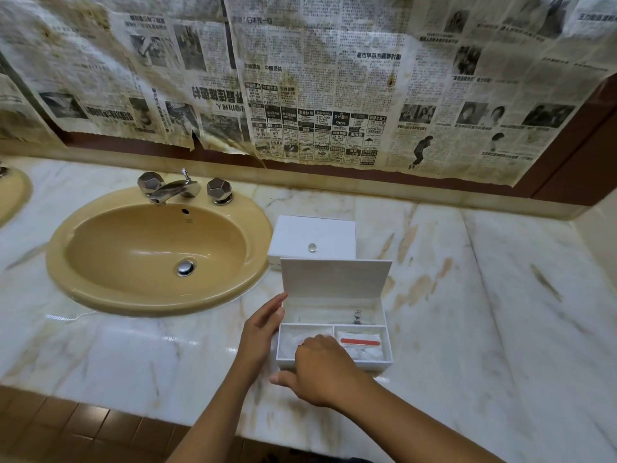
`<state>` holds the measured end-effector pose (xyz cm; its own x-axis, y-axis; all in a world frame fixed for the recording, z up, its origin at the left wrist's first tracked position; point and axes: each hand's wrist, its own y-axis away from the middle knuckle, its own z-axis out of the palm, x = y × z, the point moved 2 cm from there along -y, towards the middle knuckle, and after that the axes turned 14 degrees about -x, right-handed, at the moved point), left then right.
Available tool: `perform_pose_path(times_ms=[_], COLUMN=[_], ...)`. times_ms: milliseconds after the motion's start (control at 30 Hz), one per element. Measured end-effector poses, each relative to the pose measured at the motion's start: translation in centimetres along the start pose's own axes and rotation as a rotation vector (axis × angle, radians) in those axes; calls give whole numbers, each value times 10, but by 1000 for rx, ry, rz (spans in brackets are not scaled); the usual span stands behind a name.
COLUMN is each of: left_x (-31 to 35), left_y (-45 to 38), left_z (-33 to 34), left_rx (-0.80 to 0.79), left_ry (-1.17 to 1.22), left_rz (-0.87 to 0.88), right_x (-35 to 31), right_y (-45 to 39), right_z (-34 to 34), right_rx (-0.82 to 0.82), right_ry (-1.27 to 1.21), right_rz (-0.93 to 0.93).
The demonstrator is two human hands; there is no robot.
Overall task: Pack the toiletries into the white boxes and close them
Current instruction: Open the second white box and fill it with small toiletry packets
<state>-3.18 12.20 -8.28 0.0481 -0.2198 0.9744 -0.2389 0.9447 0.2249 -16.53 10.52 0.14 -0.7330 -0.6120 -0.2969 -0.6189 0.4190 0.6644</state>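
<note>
An open white box (384, 329) stands on the marble counter, its lid (335, 279) upright at the back. Its front right compartment holds a wrapped item with an orange-red strip (360, 342) and white packets. White wrapped items lie in the front left compartment (287, 342). My right hand (322, 370) reaches over the front wall into the left compartment; its fingertips are hidden. My left hand (262, 325) rests with straight fingers against the box's left wall. A second white box (314, 240), shut, with a clear knob (312, 247), stands behind.
A tan oval sink (100, 285) with a chrome faucet (170, 190) lies to the left of the boxes. Newspaper sheets (317, 78) cover the wall behind. The counter's front edge (100, 401) runs below my arms, with brown floor tiles beyond.
</note>
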Motion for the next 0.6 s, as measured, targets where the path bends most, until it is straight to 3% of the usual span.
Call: perform_pose_path(times_ms=[67,167,333,367,600], left_x=[1,3,3,3,0], left_y=[1,3,3,3,0], left_z=[0,1,3,3,3], left_rx=[0,19,60,64,78], left_ry=[23,38,125,132,241], left_rz=[2,8,16,14,-52], right_x=[0,3,19,23,44], right_y=[5,6,5,4,-2], right_z=[-8,-26,-61,-67,-78], right_rx=[36,227,842,904,658], right_ry=[-30,39,-29,-29,80], right_rz=[-5,-50,-132,-108,46])
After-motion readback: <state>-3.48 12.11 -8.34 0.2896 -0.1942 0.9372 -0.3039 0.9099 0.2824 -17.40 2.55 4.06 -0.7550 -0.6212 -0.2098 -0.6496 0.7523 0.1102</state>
